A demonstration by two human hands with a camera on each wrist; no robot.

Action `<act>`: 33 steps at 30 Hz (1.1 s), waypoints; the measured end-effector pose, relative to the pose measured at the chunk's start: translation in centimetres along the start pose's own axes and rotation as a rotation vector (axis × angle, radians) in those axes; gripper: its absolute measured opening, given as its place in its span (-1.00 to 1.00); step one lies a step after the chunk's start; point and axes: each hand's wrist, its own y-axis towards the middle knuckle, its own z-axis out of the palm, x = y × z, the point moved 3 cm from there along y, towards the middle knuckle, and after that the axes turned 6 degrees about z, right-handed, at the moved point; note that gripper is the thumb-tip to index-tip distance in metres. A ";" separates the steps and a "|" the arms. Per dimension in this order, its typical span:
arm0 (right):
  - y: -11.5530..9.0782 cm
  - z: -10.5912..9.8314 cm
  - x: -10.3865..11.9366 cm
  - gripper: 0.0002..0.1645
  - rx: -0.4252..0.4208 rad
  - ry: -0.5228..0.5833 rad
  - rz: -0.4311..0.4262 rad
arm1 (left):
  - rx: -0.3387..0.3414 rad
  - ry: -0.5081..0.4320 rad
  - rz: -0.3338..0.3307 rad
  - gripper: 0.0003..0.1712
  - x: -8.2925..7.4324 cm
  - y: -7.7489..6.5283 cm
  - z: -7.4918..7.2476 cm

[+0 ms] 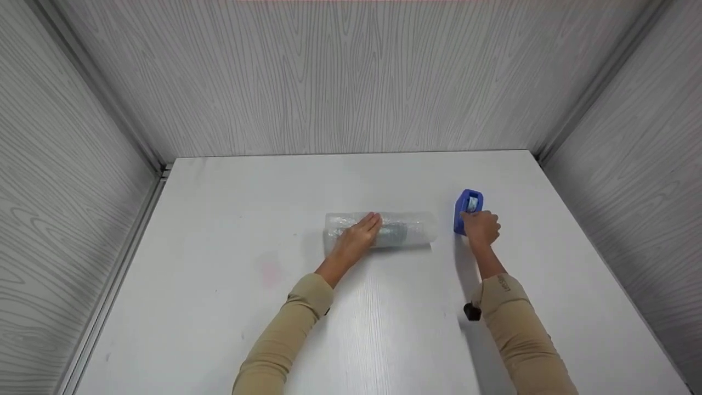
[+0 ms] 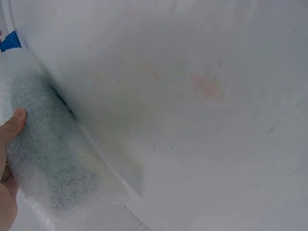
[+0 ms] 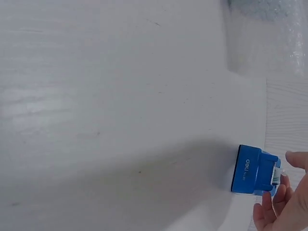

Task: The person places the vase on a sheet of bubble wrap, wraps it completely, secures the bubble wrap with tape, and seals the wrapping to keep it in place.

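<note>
A clear bubble-wrap roll (image 1: 419,227) lies crosswise on the white table, with a greenish thing dimly visible inside. My left hand (image 1: 356,240) rests on top of it, fingers stretched together across the wrap. In the left wrist view the thumb lies against the bubble wrap (image 2: 53,144); the other fingers are mostly out of sight. To the right stands a blue tape dispenser (image 1: 460,211), marked "deli" in the right wrist view. There my right hand (image 3: 291,202) is at the dispenser's tape end (image 3: 277,175), fingertips close to it and the thumb held apart.
A white table (image 1: 219,274) with faint smudges and a pinkish stain carries everything. Grey wood-grain panels (image 1: 351,77) rise behind it and along both sides. A small black object (image 1: 472,311) shows by the right sleeve.
</note>
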 end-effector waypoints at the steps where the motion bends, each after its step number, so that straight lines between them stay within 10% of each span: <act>1: 0.0 0.0 0.1 -0.50 -0.017 -0.039 -0.024 | 0.001 -0.001 0.001 -0.58 0.0 0.1 0.0; 9: 0.4 0.4 0.5 -0.58 -0.098 -0.154 -0.149 | 0.002 0.011 -0.002 -0.58 0.0 0.5 0.1; 21: -0.4 -0.3 0.0 -0.49 0.125 0.335 0.147 | -0.015 -0.007 -0.013 -0.59 0.4 0.2 0.1; 33: -0.3 0.8 -0.5 -0.54 0.090 0.637 0.263 | 0.012 -0.050 -0.040 -0.59 0.3 0.1 0.1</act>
